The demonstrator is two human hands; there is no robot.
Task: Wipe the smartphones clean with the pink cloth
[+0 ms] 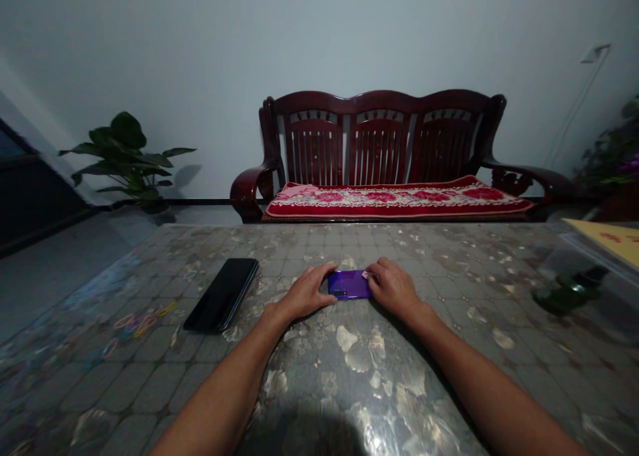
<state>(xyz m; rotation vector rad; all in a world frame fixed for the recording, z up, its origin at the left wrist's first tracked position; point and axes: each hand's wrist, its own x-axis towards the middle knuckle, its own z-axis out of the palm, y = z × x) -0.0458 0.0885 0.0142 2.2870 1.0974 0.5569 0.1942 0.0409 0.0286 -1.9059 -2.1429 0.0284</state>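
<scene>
- Nearby, the tabletop (324, 366) spreads out under a shiny cover patterned with flowers and a grid.
- At the left lie several coloured rubber bands (137, 324), loosely scattered, with a black phone (222, 295) just beyond them, dark face up.
- In the middle, a purple phone (352, 286) lies back up between the hands, its camera strip toward the lower left.
- The left hand (312, 289) has its grip around the phone's left end, thumb at the near edge, fingertips at the far one.
- The right hand (394, 286) has its grip pinched on a small pale piece (366, 275) at the phone's far right corner.
- Well to the right stands a green bottle (566, 293).
- Beyond the tabletop: a dark wooden bench (382, 143) with a red floral runner (399, 198).
</scene>
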